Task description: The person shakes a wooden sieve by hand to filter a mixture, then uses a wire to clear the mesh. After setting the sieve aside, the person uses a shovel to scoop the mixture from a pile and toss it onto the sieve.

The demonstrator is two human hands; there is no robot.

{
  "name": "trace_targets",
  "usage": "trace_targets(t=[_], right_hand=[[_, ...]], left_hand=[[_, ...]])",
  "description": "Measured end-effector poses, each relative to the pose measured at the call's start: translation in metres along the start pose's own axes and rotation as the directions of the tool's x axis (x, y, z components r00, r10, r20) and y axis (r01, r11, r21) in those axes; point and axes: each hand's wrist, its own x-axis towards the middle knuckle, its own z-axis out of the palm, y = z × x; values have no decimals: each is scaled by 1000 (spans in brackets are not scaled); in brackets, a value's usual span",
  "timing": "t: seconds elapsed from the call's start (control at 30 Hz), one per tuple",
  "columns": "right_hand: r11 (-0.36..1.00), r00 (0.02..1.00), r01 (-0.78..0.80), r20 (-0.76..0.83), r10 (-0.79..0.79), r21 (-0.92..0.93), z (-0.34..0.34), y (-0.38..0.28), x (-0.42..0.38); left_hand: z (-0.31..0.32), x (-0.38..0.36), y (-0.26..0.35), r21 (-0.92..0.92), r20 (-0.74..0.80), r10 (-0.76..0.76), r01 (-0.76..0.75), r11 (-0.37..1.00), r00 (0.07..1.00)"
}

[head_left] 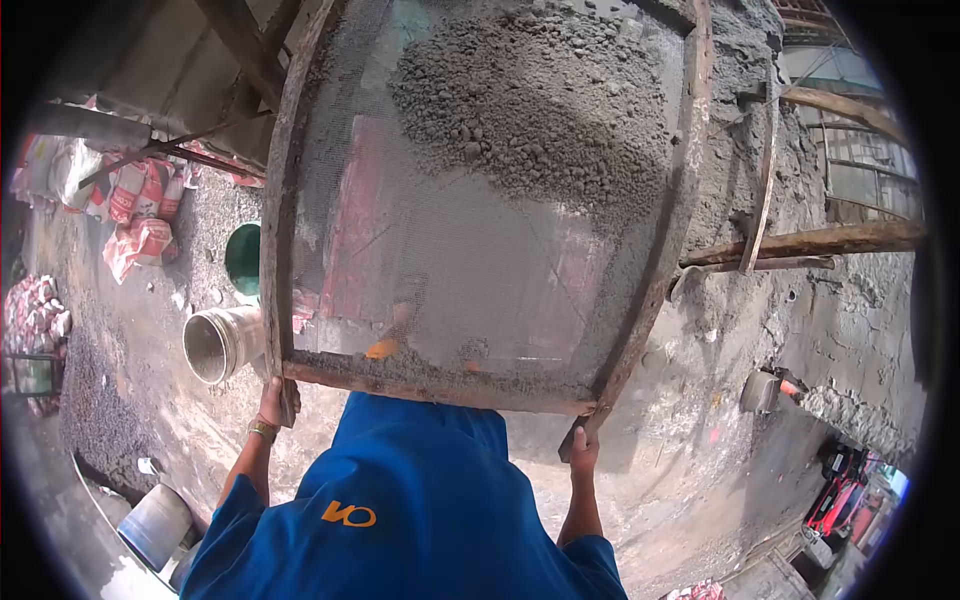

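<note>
A large wood-framed mesh sieve spans the middle of the head view, its near bar close to my body. Lumpy grey sand or mortar mix lies on the far right part of the mesh. My left hand is closed around the sieve's left handle end. At the right handle end, my right hand is closed too, with the thumb on top. Red-and-white sacking shows blurred through the mesh.
On the left stand a white bucket and a green bucket. Red-and-white sacks lie farther left. Wooden poles and a rough mortar-covered wall are on the right. A blue-white drum sits at lower left.
</note>
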Motion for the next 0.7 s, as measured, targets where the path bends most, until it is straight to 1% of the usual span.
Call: trace_targets(t=[0.03, 0.07, 0.1, 0.13, 0.17, 0.2, 0.23, 0.27, 0.3, 0.33, 0.37, 0.4, 0.43, 0.47, 0.5, 0.53, 0.57, 0.6, 0.63, 0.67, 0.7], right_hand=[[1000, 1000, -2, 9, 2, -2, 2, -4, 6], [1000, 1000, -2, 23, 3, -4, 5, -6, 15], [1000, 999, -2, 35, 2, -1, 10, -11, 23], [996, 996, 92, 15, -92, -4, 24, -40, 47], [979, 1000, -21, -24, 16, -204, 31, -95, 71], [977, 1000, -9, 8, 11, -212, 33, -130, 109], [958, 996, 51, -62, -71, -283, 37, -182, 133], [949, 995, 77, -44, -94, -304, 40, -247, 140], [905, 978, 132, -97, -186, -405, 30, -291, 161], [861, 965, 200, -59, -257, -468, 17, -341, 169], [842, 958, 231, -38, -284, -487, 13, -395, 151], [860, 991, 108, -10, -131, -499, -1, -432, 162], [888, 994, 112, 43, -104, -447, -8, -452, 164], [877, 991, 119, 3, -133, -465, -6, -458, 147], [866, 986, 125, -35, -163, -484, 0, -458, 125], [869, 975, 185, -27, -222, -458, 3, -435, 117], [869, 961, 243, -18, -277, -431, 11, -395, 114], [900, 973, 129, -123, -197, -417, 24, -345, 107], [841, 906, 299, -143, -398, -451, 25, -263, 124], [915, 959, 212, -105, -261, -343, 35, -224, 93], [933, 952, 253, -107, -288, -256, 39, -168, 79]], left_hand=[[-1, -8, 3, 36, 35, -5, 4, 999, 999], [1, -3, 7, 26, 8, -24, 24, 999, 1000], [15, 12, 24, 19, -15, -40, 41, 999, 999], [28, 39, 46, 49, -15, -76, 77, 996, 997], [59, 62, 89, 70, -34, -103, 105, 992, 994], [94, 80, 138, 97, -56, -139, 144, 985, 989], [115, 100, 181, 140, -27, -112, 114, 984, 993], [143, 100, 234, 143, -30, -100, 103, 984, 995], [161, 101, 279, 201, -38, -54, 60, 978, 998], [169, 104, 322, 228, 17, 10, -13, 974, 1000], [176, 98, 364, 212, 108, 29, -52, 976, 994], [182, 89, 403, 234, 113, 11, -38, 972, 993], [185, 84, 422, 250, 119, -5, -25, 968, 993], [180, 85, 421, 245, 124, -5, -26, 969, 992], [172, 86, 418, 257, 164, -10, -33, 966, 986], [167, 85, 411, 271, 202, -19, -37, 962, 979], [168, 74, 380, 301, 98, 51, -79, 950, 994], [158, 74, 341, 297, 27, 10, -18, 955, 1000], [141, 80, 291, 275, -7, 22, -19, 961, 1000], [112, 95, 237, 217, 2, -19, 18, 976, 1000], [98, 88, 191, 203, -50, -37, 46, 978, 998]])
